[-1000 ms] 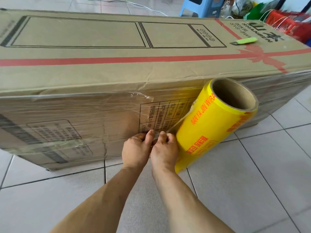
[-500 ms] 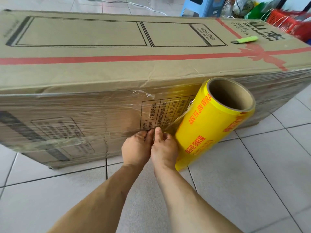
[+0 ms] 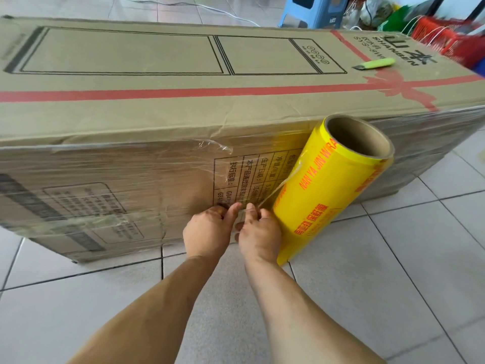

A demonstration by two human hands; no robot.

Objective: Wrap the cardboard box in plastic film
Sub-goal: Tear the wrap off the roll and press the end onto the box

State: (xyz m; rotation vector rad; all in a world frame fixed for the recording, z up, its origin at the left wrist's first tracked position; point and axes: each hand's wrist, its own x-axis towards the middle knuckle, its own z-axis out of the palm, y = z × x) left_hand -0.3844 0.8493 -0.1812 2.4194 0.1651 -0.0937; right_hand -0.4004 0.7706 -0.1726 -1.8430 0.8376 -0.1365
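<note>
1. Nearest the camera, two bare forearms are seen rising from 6 o'clock toward the middle of the view, over a pale tiled floor point(image 3: 367, 298).

2. The left hand point(image 3: 207, 229) and the right hand point(image 3: 259, 232) are held side by side, nearly touching, low against the box's near face. Both are closed in pinches on a gathered strand of plastic film point(image 3: 278, 187); the strand is probably being torn or twisted apart so that it can be parted from the roll.

3. From the pinch, the strand is stretched taut toward 1 o'clock, up to the roll of cling film point(image 3: 330, 190). The yellow roll is stood on the floor and leaned against the box just at 3 o'clock of the hands, apparently so that both hands are freed for the film.

4. The cardboard box point(image 3: 183, 111), the thing to be wrapped, is laid on its long side across the whole view from 9 to 3 o'clock. Its near face is already covered in wrinkled film point(image 3: 126, 177), and a loose edge is seen at 12 o'clock of the hands. The top face appears bare.

5. A green utility knife point(image 3: 374, 64) is left on the box top at 1 o'clock, well apart from the hands, presumably for cutting.

6. Farthest off, a blue plastic stool point(image 3: 312, 11) is seen at 12 o'clock and red baskets point(image 3: 446, 40) at 2 o'clock.
</note>
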